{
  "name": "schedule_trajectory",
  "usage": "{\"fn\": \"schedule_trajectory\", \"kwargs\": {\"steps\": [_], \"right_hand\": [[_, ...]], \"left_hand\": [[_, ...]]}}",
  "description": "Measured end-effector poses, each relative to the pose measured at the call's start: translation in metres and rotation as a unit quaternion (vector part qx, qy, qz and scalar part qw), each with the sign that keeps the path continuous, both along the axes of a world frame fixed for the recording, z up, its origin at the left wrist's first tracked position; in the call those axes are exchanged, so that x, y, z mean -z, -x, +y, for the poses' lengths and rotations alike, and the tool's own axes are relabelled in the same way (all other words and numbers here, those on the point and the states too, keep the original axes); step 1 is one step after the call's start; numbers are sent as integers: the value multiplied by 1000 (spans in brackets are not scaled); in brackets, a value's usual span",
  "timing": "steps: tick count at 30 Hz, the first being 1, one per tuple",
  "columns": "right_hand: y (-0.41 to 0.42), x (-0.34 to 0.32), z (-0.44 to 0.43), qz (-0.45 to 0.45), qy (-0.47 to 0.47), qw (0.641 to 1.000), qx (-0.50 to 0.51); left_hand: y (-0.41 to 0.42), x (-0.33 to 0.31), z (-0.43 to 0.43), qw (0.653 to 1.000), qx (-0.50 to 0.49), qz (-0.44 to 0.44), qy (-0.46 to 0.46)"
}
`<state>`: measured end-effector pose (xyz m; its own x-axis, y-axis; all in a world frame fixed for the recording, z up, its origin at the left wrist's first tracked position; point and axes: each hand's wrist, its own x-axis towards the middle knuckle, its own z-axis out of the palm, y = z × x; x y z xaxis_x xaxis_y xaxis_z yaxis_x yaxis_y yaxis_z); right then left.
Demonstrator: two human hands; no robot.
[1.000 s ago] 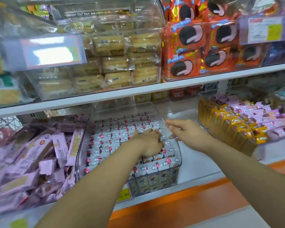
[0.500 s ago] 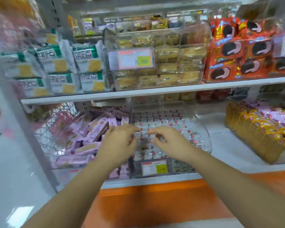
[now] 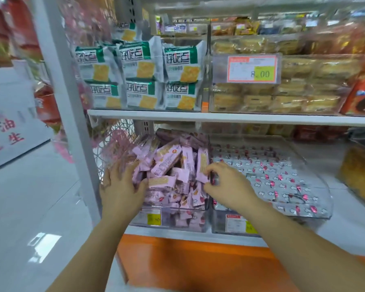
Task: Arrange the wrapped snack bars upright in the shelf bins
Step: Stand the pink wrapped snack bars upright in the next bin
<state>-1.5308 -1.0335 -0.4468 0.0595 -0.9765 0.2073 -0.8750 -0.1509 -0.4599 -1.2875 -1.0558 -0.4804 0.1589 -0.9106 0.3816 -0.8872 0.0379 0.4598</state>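
A jumbled pile of pink wrapped snack bars (image 3: 167, 161) fills the clear bin (image 3: 171, 218) at the left end of the lower shelf. My left hand (image 3: 122, 186) lies on the left side of the pile, fingers spread and thumb against the bars. My right hand (image 3: 226, 182) reaches to the bin's right edge, where its thumb and forefinger pinch a pink bar (image 3: 201, 165) standing upright against the wall. The neighbouring clear bin (image 3: 325, 207) holds silver-white bars (image 3: 272, 178) in neat flat rows.
A white shelf post (image 3: 67, 102) stands just left of the pink bin. Above are green-and-white cracker packs (image 3: 139, 66) and a bin of yellow cakes with a price tag (image 3: 247, 68). Yellow packs (image 3: 358, 171) sit at far right, above an orange base (image 3: 188, 260).
The view has swung left. Both hands have left the silver-white bars and moved over to the pink bars' bin, the right hand closing on a bar at its edge.
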Motion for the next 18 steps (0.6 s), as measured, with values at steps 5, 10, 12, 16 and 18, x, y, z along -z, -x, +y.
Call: {"fn": "schedule_trajectory", "kwargs": {"steps": [5, 10, 12, 16, 18], "right_hand": [[4, 3, 1, 9, 35, 999, 4], [22, 7, 8, 9, 52, 998, 38], [31, 8, 12, 12, 57, 997, 56], [54, 7, 25, 17, 58, 993, 105], [66, 6, 31, 22, 59, 990, 128]], "left_hand": [[3, 2, -3, 999, -8, 36, -12], [21, 2, 0, 999, 41, 30, 12], [29, 1, 2, 998, 55, 30, 12], [51, -2, 7, 993, 106, 47, 16], [62, -3, 10, 990, 130, 50, 22]]}}
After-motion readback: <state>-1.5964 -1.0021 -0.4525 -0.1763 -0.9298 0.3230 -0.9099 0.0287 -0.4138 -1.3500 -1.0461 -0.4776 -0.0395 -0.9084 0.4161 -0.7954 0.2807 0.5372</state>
